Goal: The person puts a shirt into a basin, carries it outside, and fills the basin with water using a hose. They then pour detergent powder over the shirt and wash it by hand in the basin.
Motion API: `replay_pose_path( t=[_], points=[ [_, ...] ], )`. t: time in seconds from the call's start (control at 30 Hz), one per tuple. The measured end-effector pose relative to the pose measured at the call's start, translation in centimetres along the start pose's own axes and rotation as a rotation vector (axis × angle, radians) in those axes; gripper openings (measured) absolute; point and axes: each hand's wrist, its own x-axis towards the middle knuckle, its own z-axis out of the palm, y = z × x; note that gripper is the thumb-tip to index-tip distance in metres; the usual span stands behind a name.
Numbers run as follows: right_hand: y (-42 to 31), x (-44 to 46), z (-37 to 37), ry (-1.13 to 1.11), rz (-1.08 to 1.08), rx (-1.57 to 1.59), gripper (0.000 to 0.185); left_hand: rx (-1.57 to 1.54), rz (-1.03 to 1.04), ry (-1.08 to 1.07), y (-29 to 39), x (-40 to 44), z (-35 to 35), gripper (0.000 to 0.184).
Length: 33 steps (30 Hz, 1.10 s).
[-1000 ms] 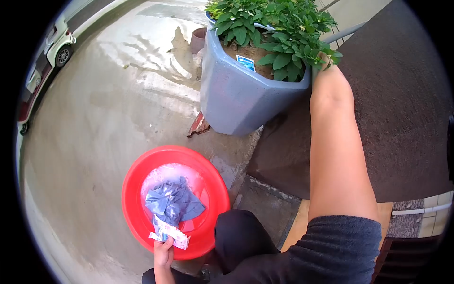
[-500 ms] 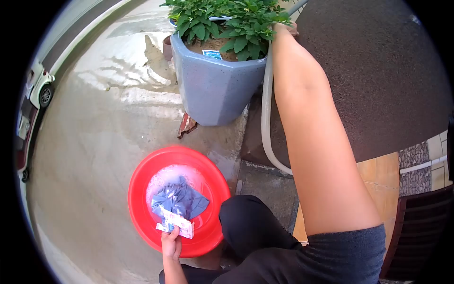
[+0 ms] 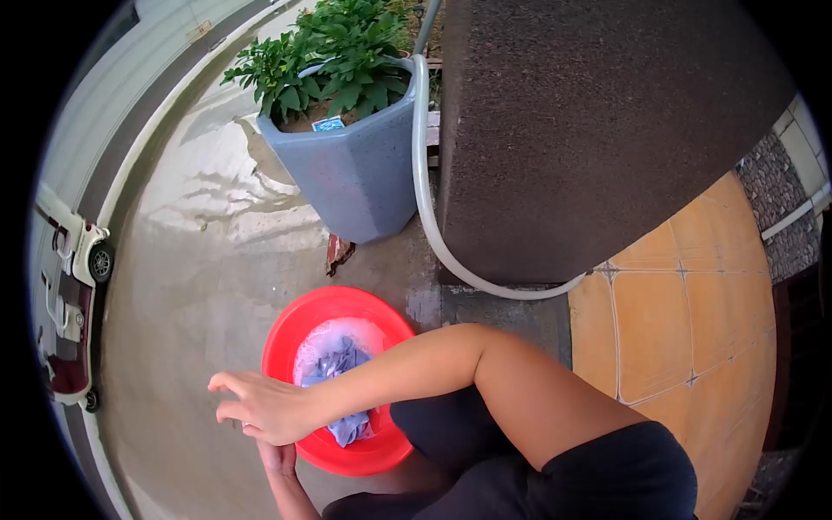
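Blue cloth (image 3: 345, 356) in red basin (image 3: 279, 344) | right grip (image 3: 276, 410): loosely spread | left grip (image 3: 278, 458): hidden, cannot tell | packet (image 3: 328, 125): print unreadable

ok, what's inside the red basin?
Crumpled blue-grey cloth and pale suds are visible inside the red basin. The right hand and forearm hide part of its rim and the cloth's middle; anything beneath the cloth can't be seen.
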Motion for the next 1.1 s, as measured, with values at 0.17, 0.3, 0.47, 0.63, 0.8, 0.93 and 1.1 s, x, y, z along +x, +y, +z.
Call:
replay_pose_path(
  t=[0.17, 0.3, 0.47, 0.63, 0.8, 0.93, 1.1],
  points=[
    [3.1, -3.0, -1.9, -0.348, 0.288, 0.199, 0.027, 0.188, 0.111, 0.136, 3.4, -3.2, -6.7, 0.041],
    [6.1, -6.6, -6.8, 0.050, 0.359, 0.223, 0.027, 0.145, 0.121, 0.225, 3.2, -6.4, -8.5, 0.043],
    [17.8, -19.4, -12.5, 0.748, 1.078, -0.348, 0.040, 0.164, 0.071, 0.307, 2.4, -7.8, -8.1, 0.044],
    [30.4, -18.2, -17.4, 1.383, 1.180, -0.017, 0.054, 0.179, 0.051, 0.268, 1.6, -6.3, -6.7, 0.044],
    [32.0, -11.3, -22.6, 1.837, 1.038, -0.038, 0.056, 0.220, 0.018, 0.158, 1.7, -6.3, -6.2, 0.044],
    [33.5, -11.0, -26.6, 1.738, 1.341, -0.090, 0.049, 0.243, 0.023, 0.199, 1.6, -6.9, -7.6, 0.045],
    [36.1, -11.8, -30.4, 1.846, 1.275, -0.076, 0.044, 0.224, -0.004, 0.201, 0.8, -7.8, -8.1, 0.044]
  ],
)
